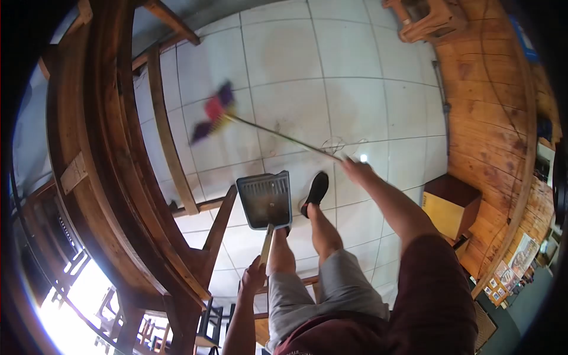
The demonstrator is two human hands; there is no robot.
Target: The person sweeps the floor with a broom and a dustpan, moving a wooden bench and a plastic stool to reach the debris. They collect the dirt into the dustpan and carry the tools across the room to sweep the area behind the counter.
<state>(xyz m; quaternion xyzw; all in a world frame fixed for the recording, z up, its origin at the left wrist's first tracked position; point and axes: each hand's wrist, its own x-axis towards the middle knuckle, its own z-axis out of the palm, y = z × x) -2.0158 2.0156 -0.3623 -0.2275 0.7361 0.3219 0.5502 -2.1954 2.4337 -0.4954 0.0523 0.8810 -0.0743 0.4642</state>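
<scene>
My right hand (pixel 357 170) is closed around the end of a long thin broom handle. From there the broom (pixel 284 137) reaches out to the left, its purple, pink and yellow head blurred over the tiled floor. Lower down, my left hand (pixel 253 277) grips the pale handle of a dark grey dustpan (pixel 264 200). The pan lies in front of my feet, its ridged lip pointing away from me, with some brownish dirt inside. A dark shoe (pixel 317 188) is just right of the pan.
A long wooden table with benches (pixel 112 177) runs along the left. White floor tiles (pixel 355 53) spread ahead, with faint brownish marks. On the right are a wooden plank wall (pixel 488 100), a box (pixel 451 205) and a wooden stool (pixel 426 18).
</scene>
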